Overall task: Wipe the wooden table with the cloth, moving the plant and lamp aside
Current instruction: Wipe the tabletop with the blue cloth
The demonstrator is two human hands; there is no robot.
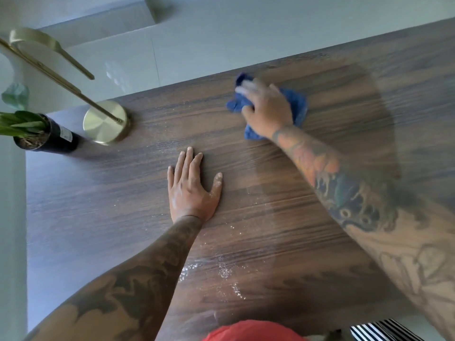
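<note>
My right hand (267, 107) presses a crumpled blue cloth (299, 107) onto the dark wooden table (123, 205) near its far edge; the fingers look blurred. My left hand (194, 185) lies flat on the table's middle, fingers spread, holding nothing. A brass lamp stands at the far left corner, its round base (104, 123) on the wood and its thin stem (49, 72) leaning up and left. Beside it, at the left edge, sits a plant in a dark pot (53, 137) with green leaves (17, 124). White powdery specks and wet streaks (221, 269) lie on the wood near me.
A pale tiled floor (197, 38) lies beyond the table's far edge and along its left side. A wiped, darker sheen covers the table's right part (344, 107). Red clothing (248, 332) and a striped fabric (379, 331) show at the bottom edge.
</note>
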